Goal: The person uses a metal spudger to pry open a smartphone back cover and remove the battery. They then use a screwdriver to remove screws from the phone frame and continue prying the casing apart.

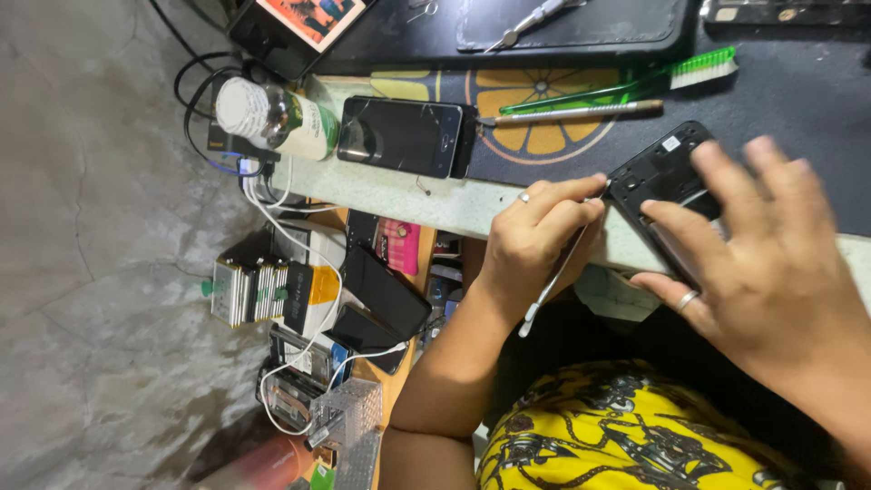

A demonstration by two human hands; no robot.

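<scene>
Clenched the left hand [535,231] around a thin metal pry tool [549,290], tip set against the rim of the opened black phone [667,168]. Lay right at the pale table edge [408,195], that phone, under the right hand [762,263], fingers spread and unclenched, pressing rather than grasping. Left bare edge between the hands and a cracked smartphone [399,136]. Stood beside it a white-capped bottle [277,118] with a green label. Beyond, rested a green brush [671,77] on the orange-slice mat [544,136].
</scene>
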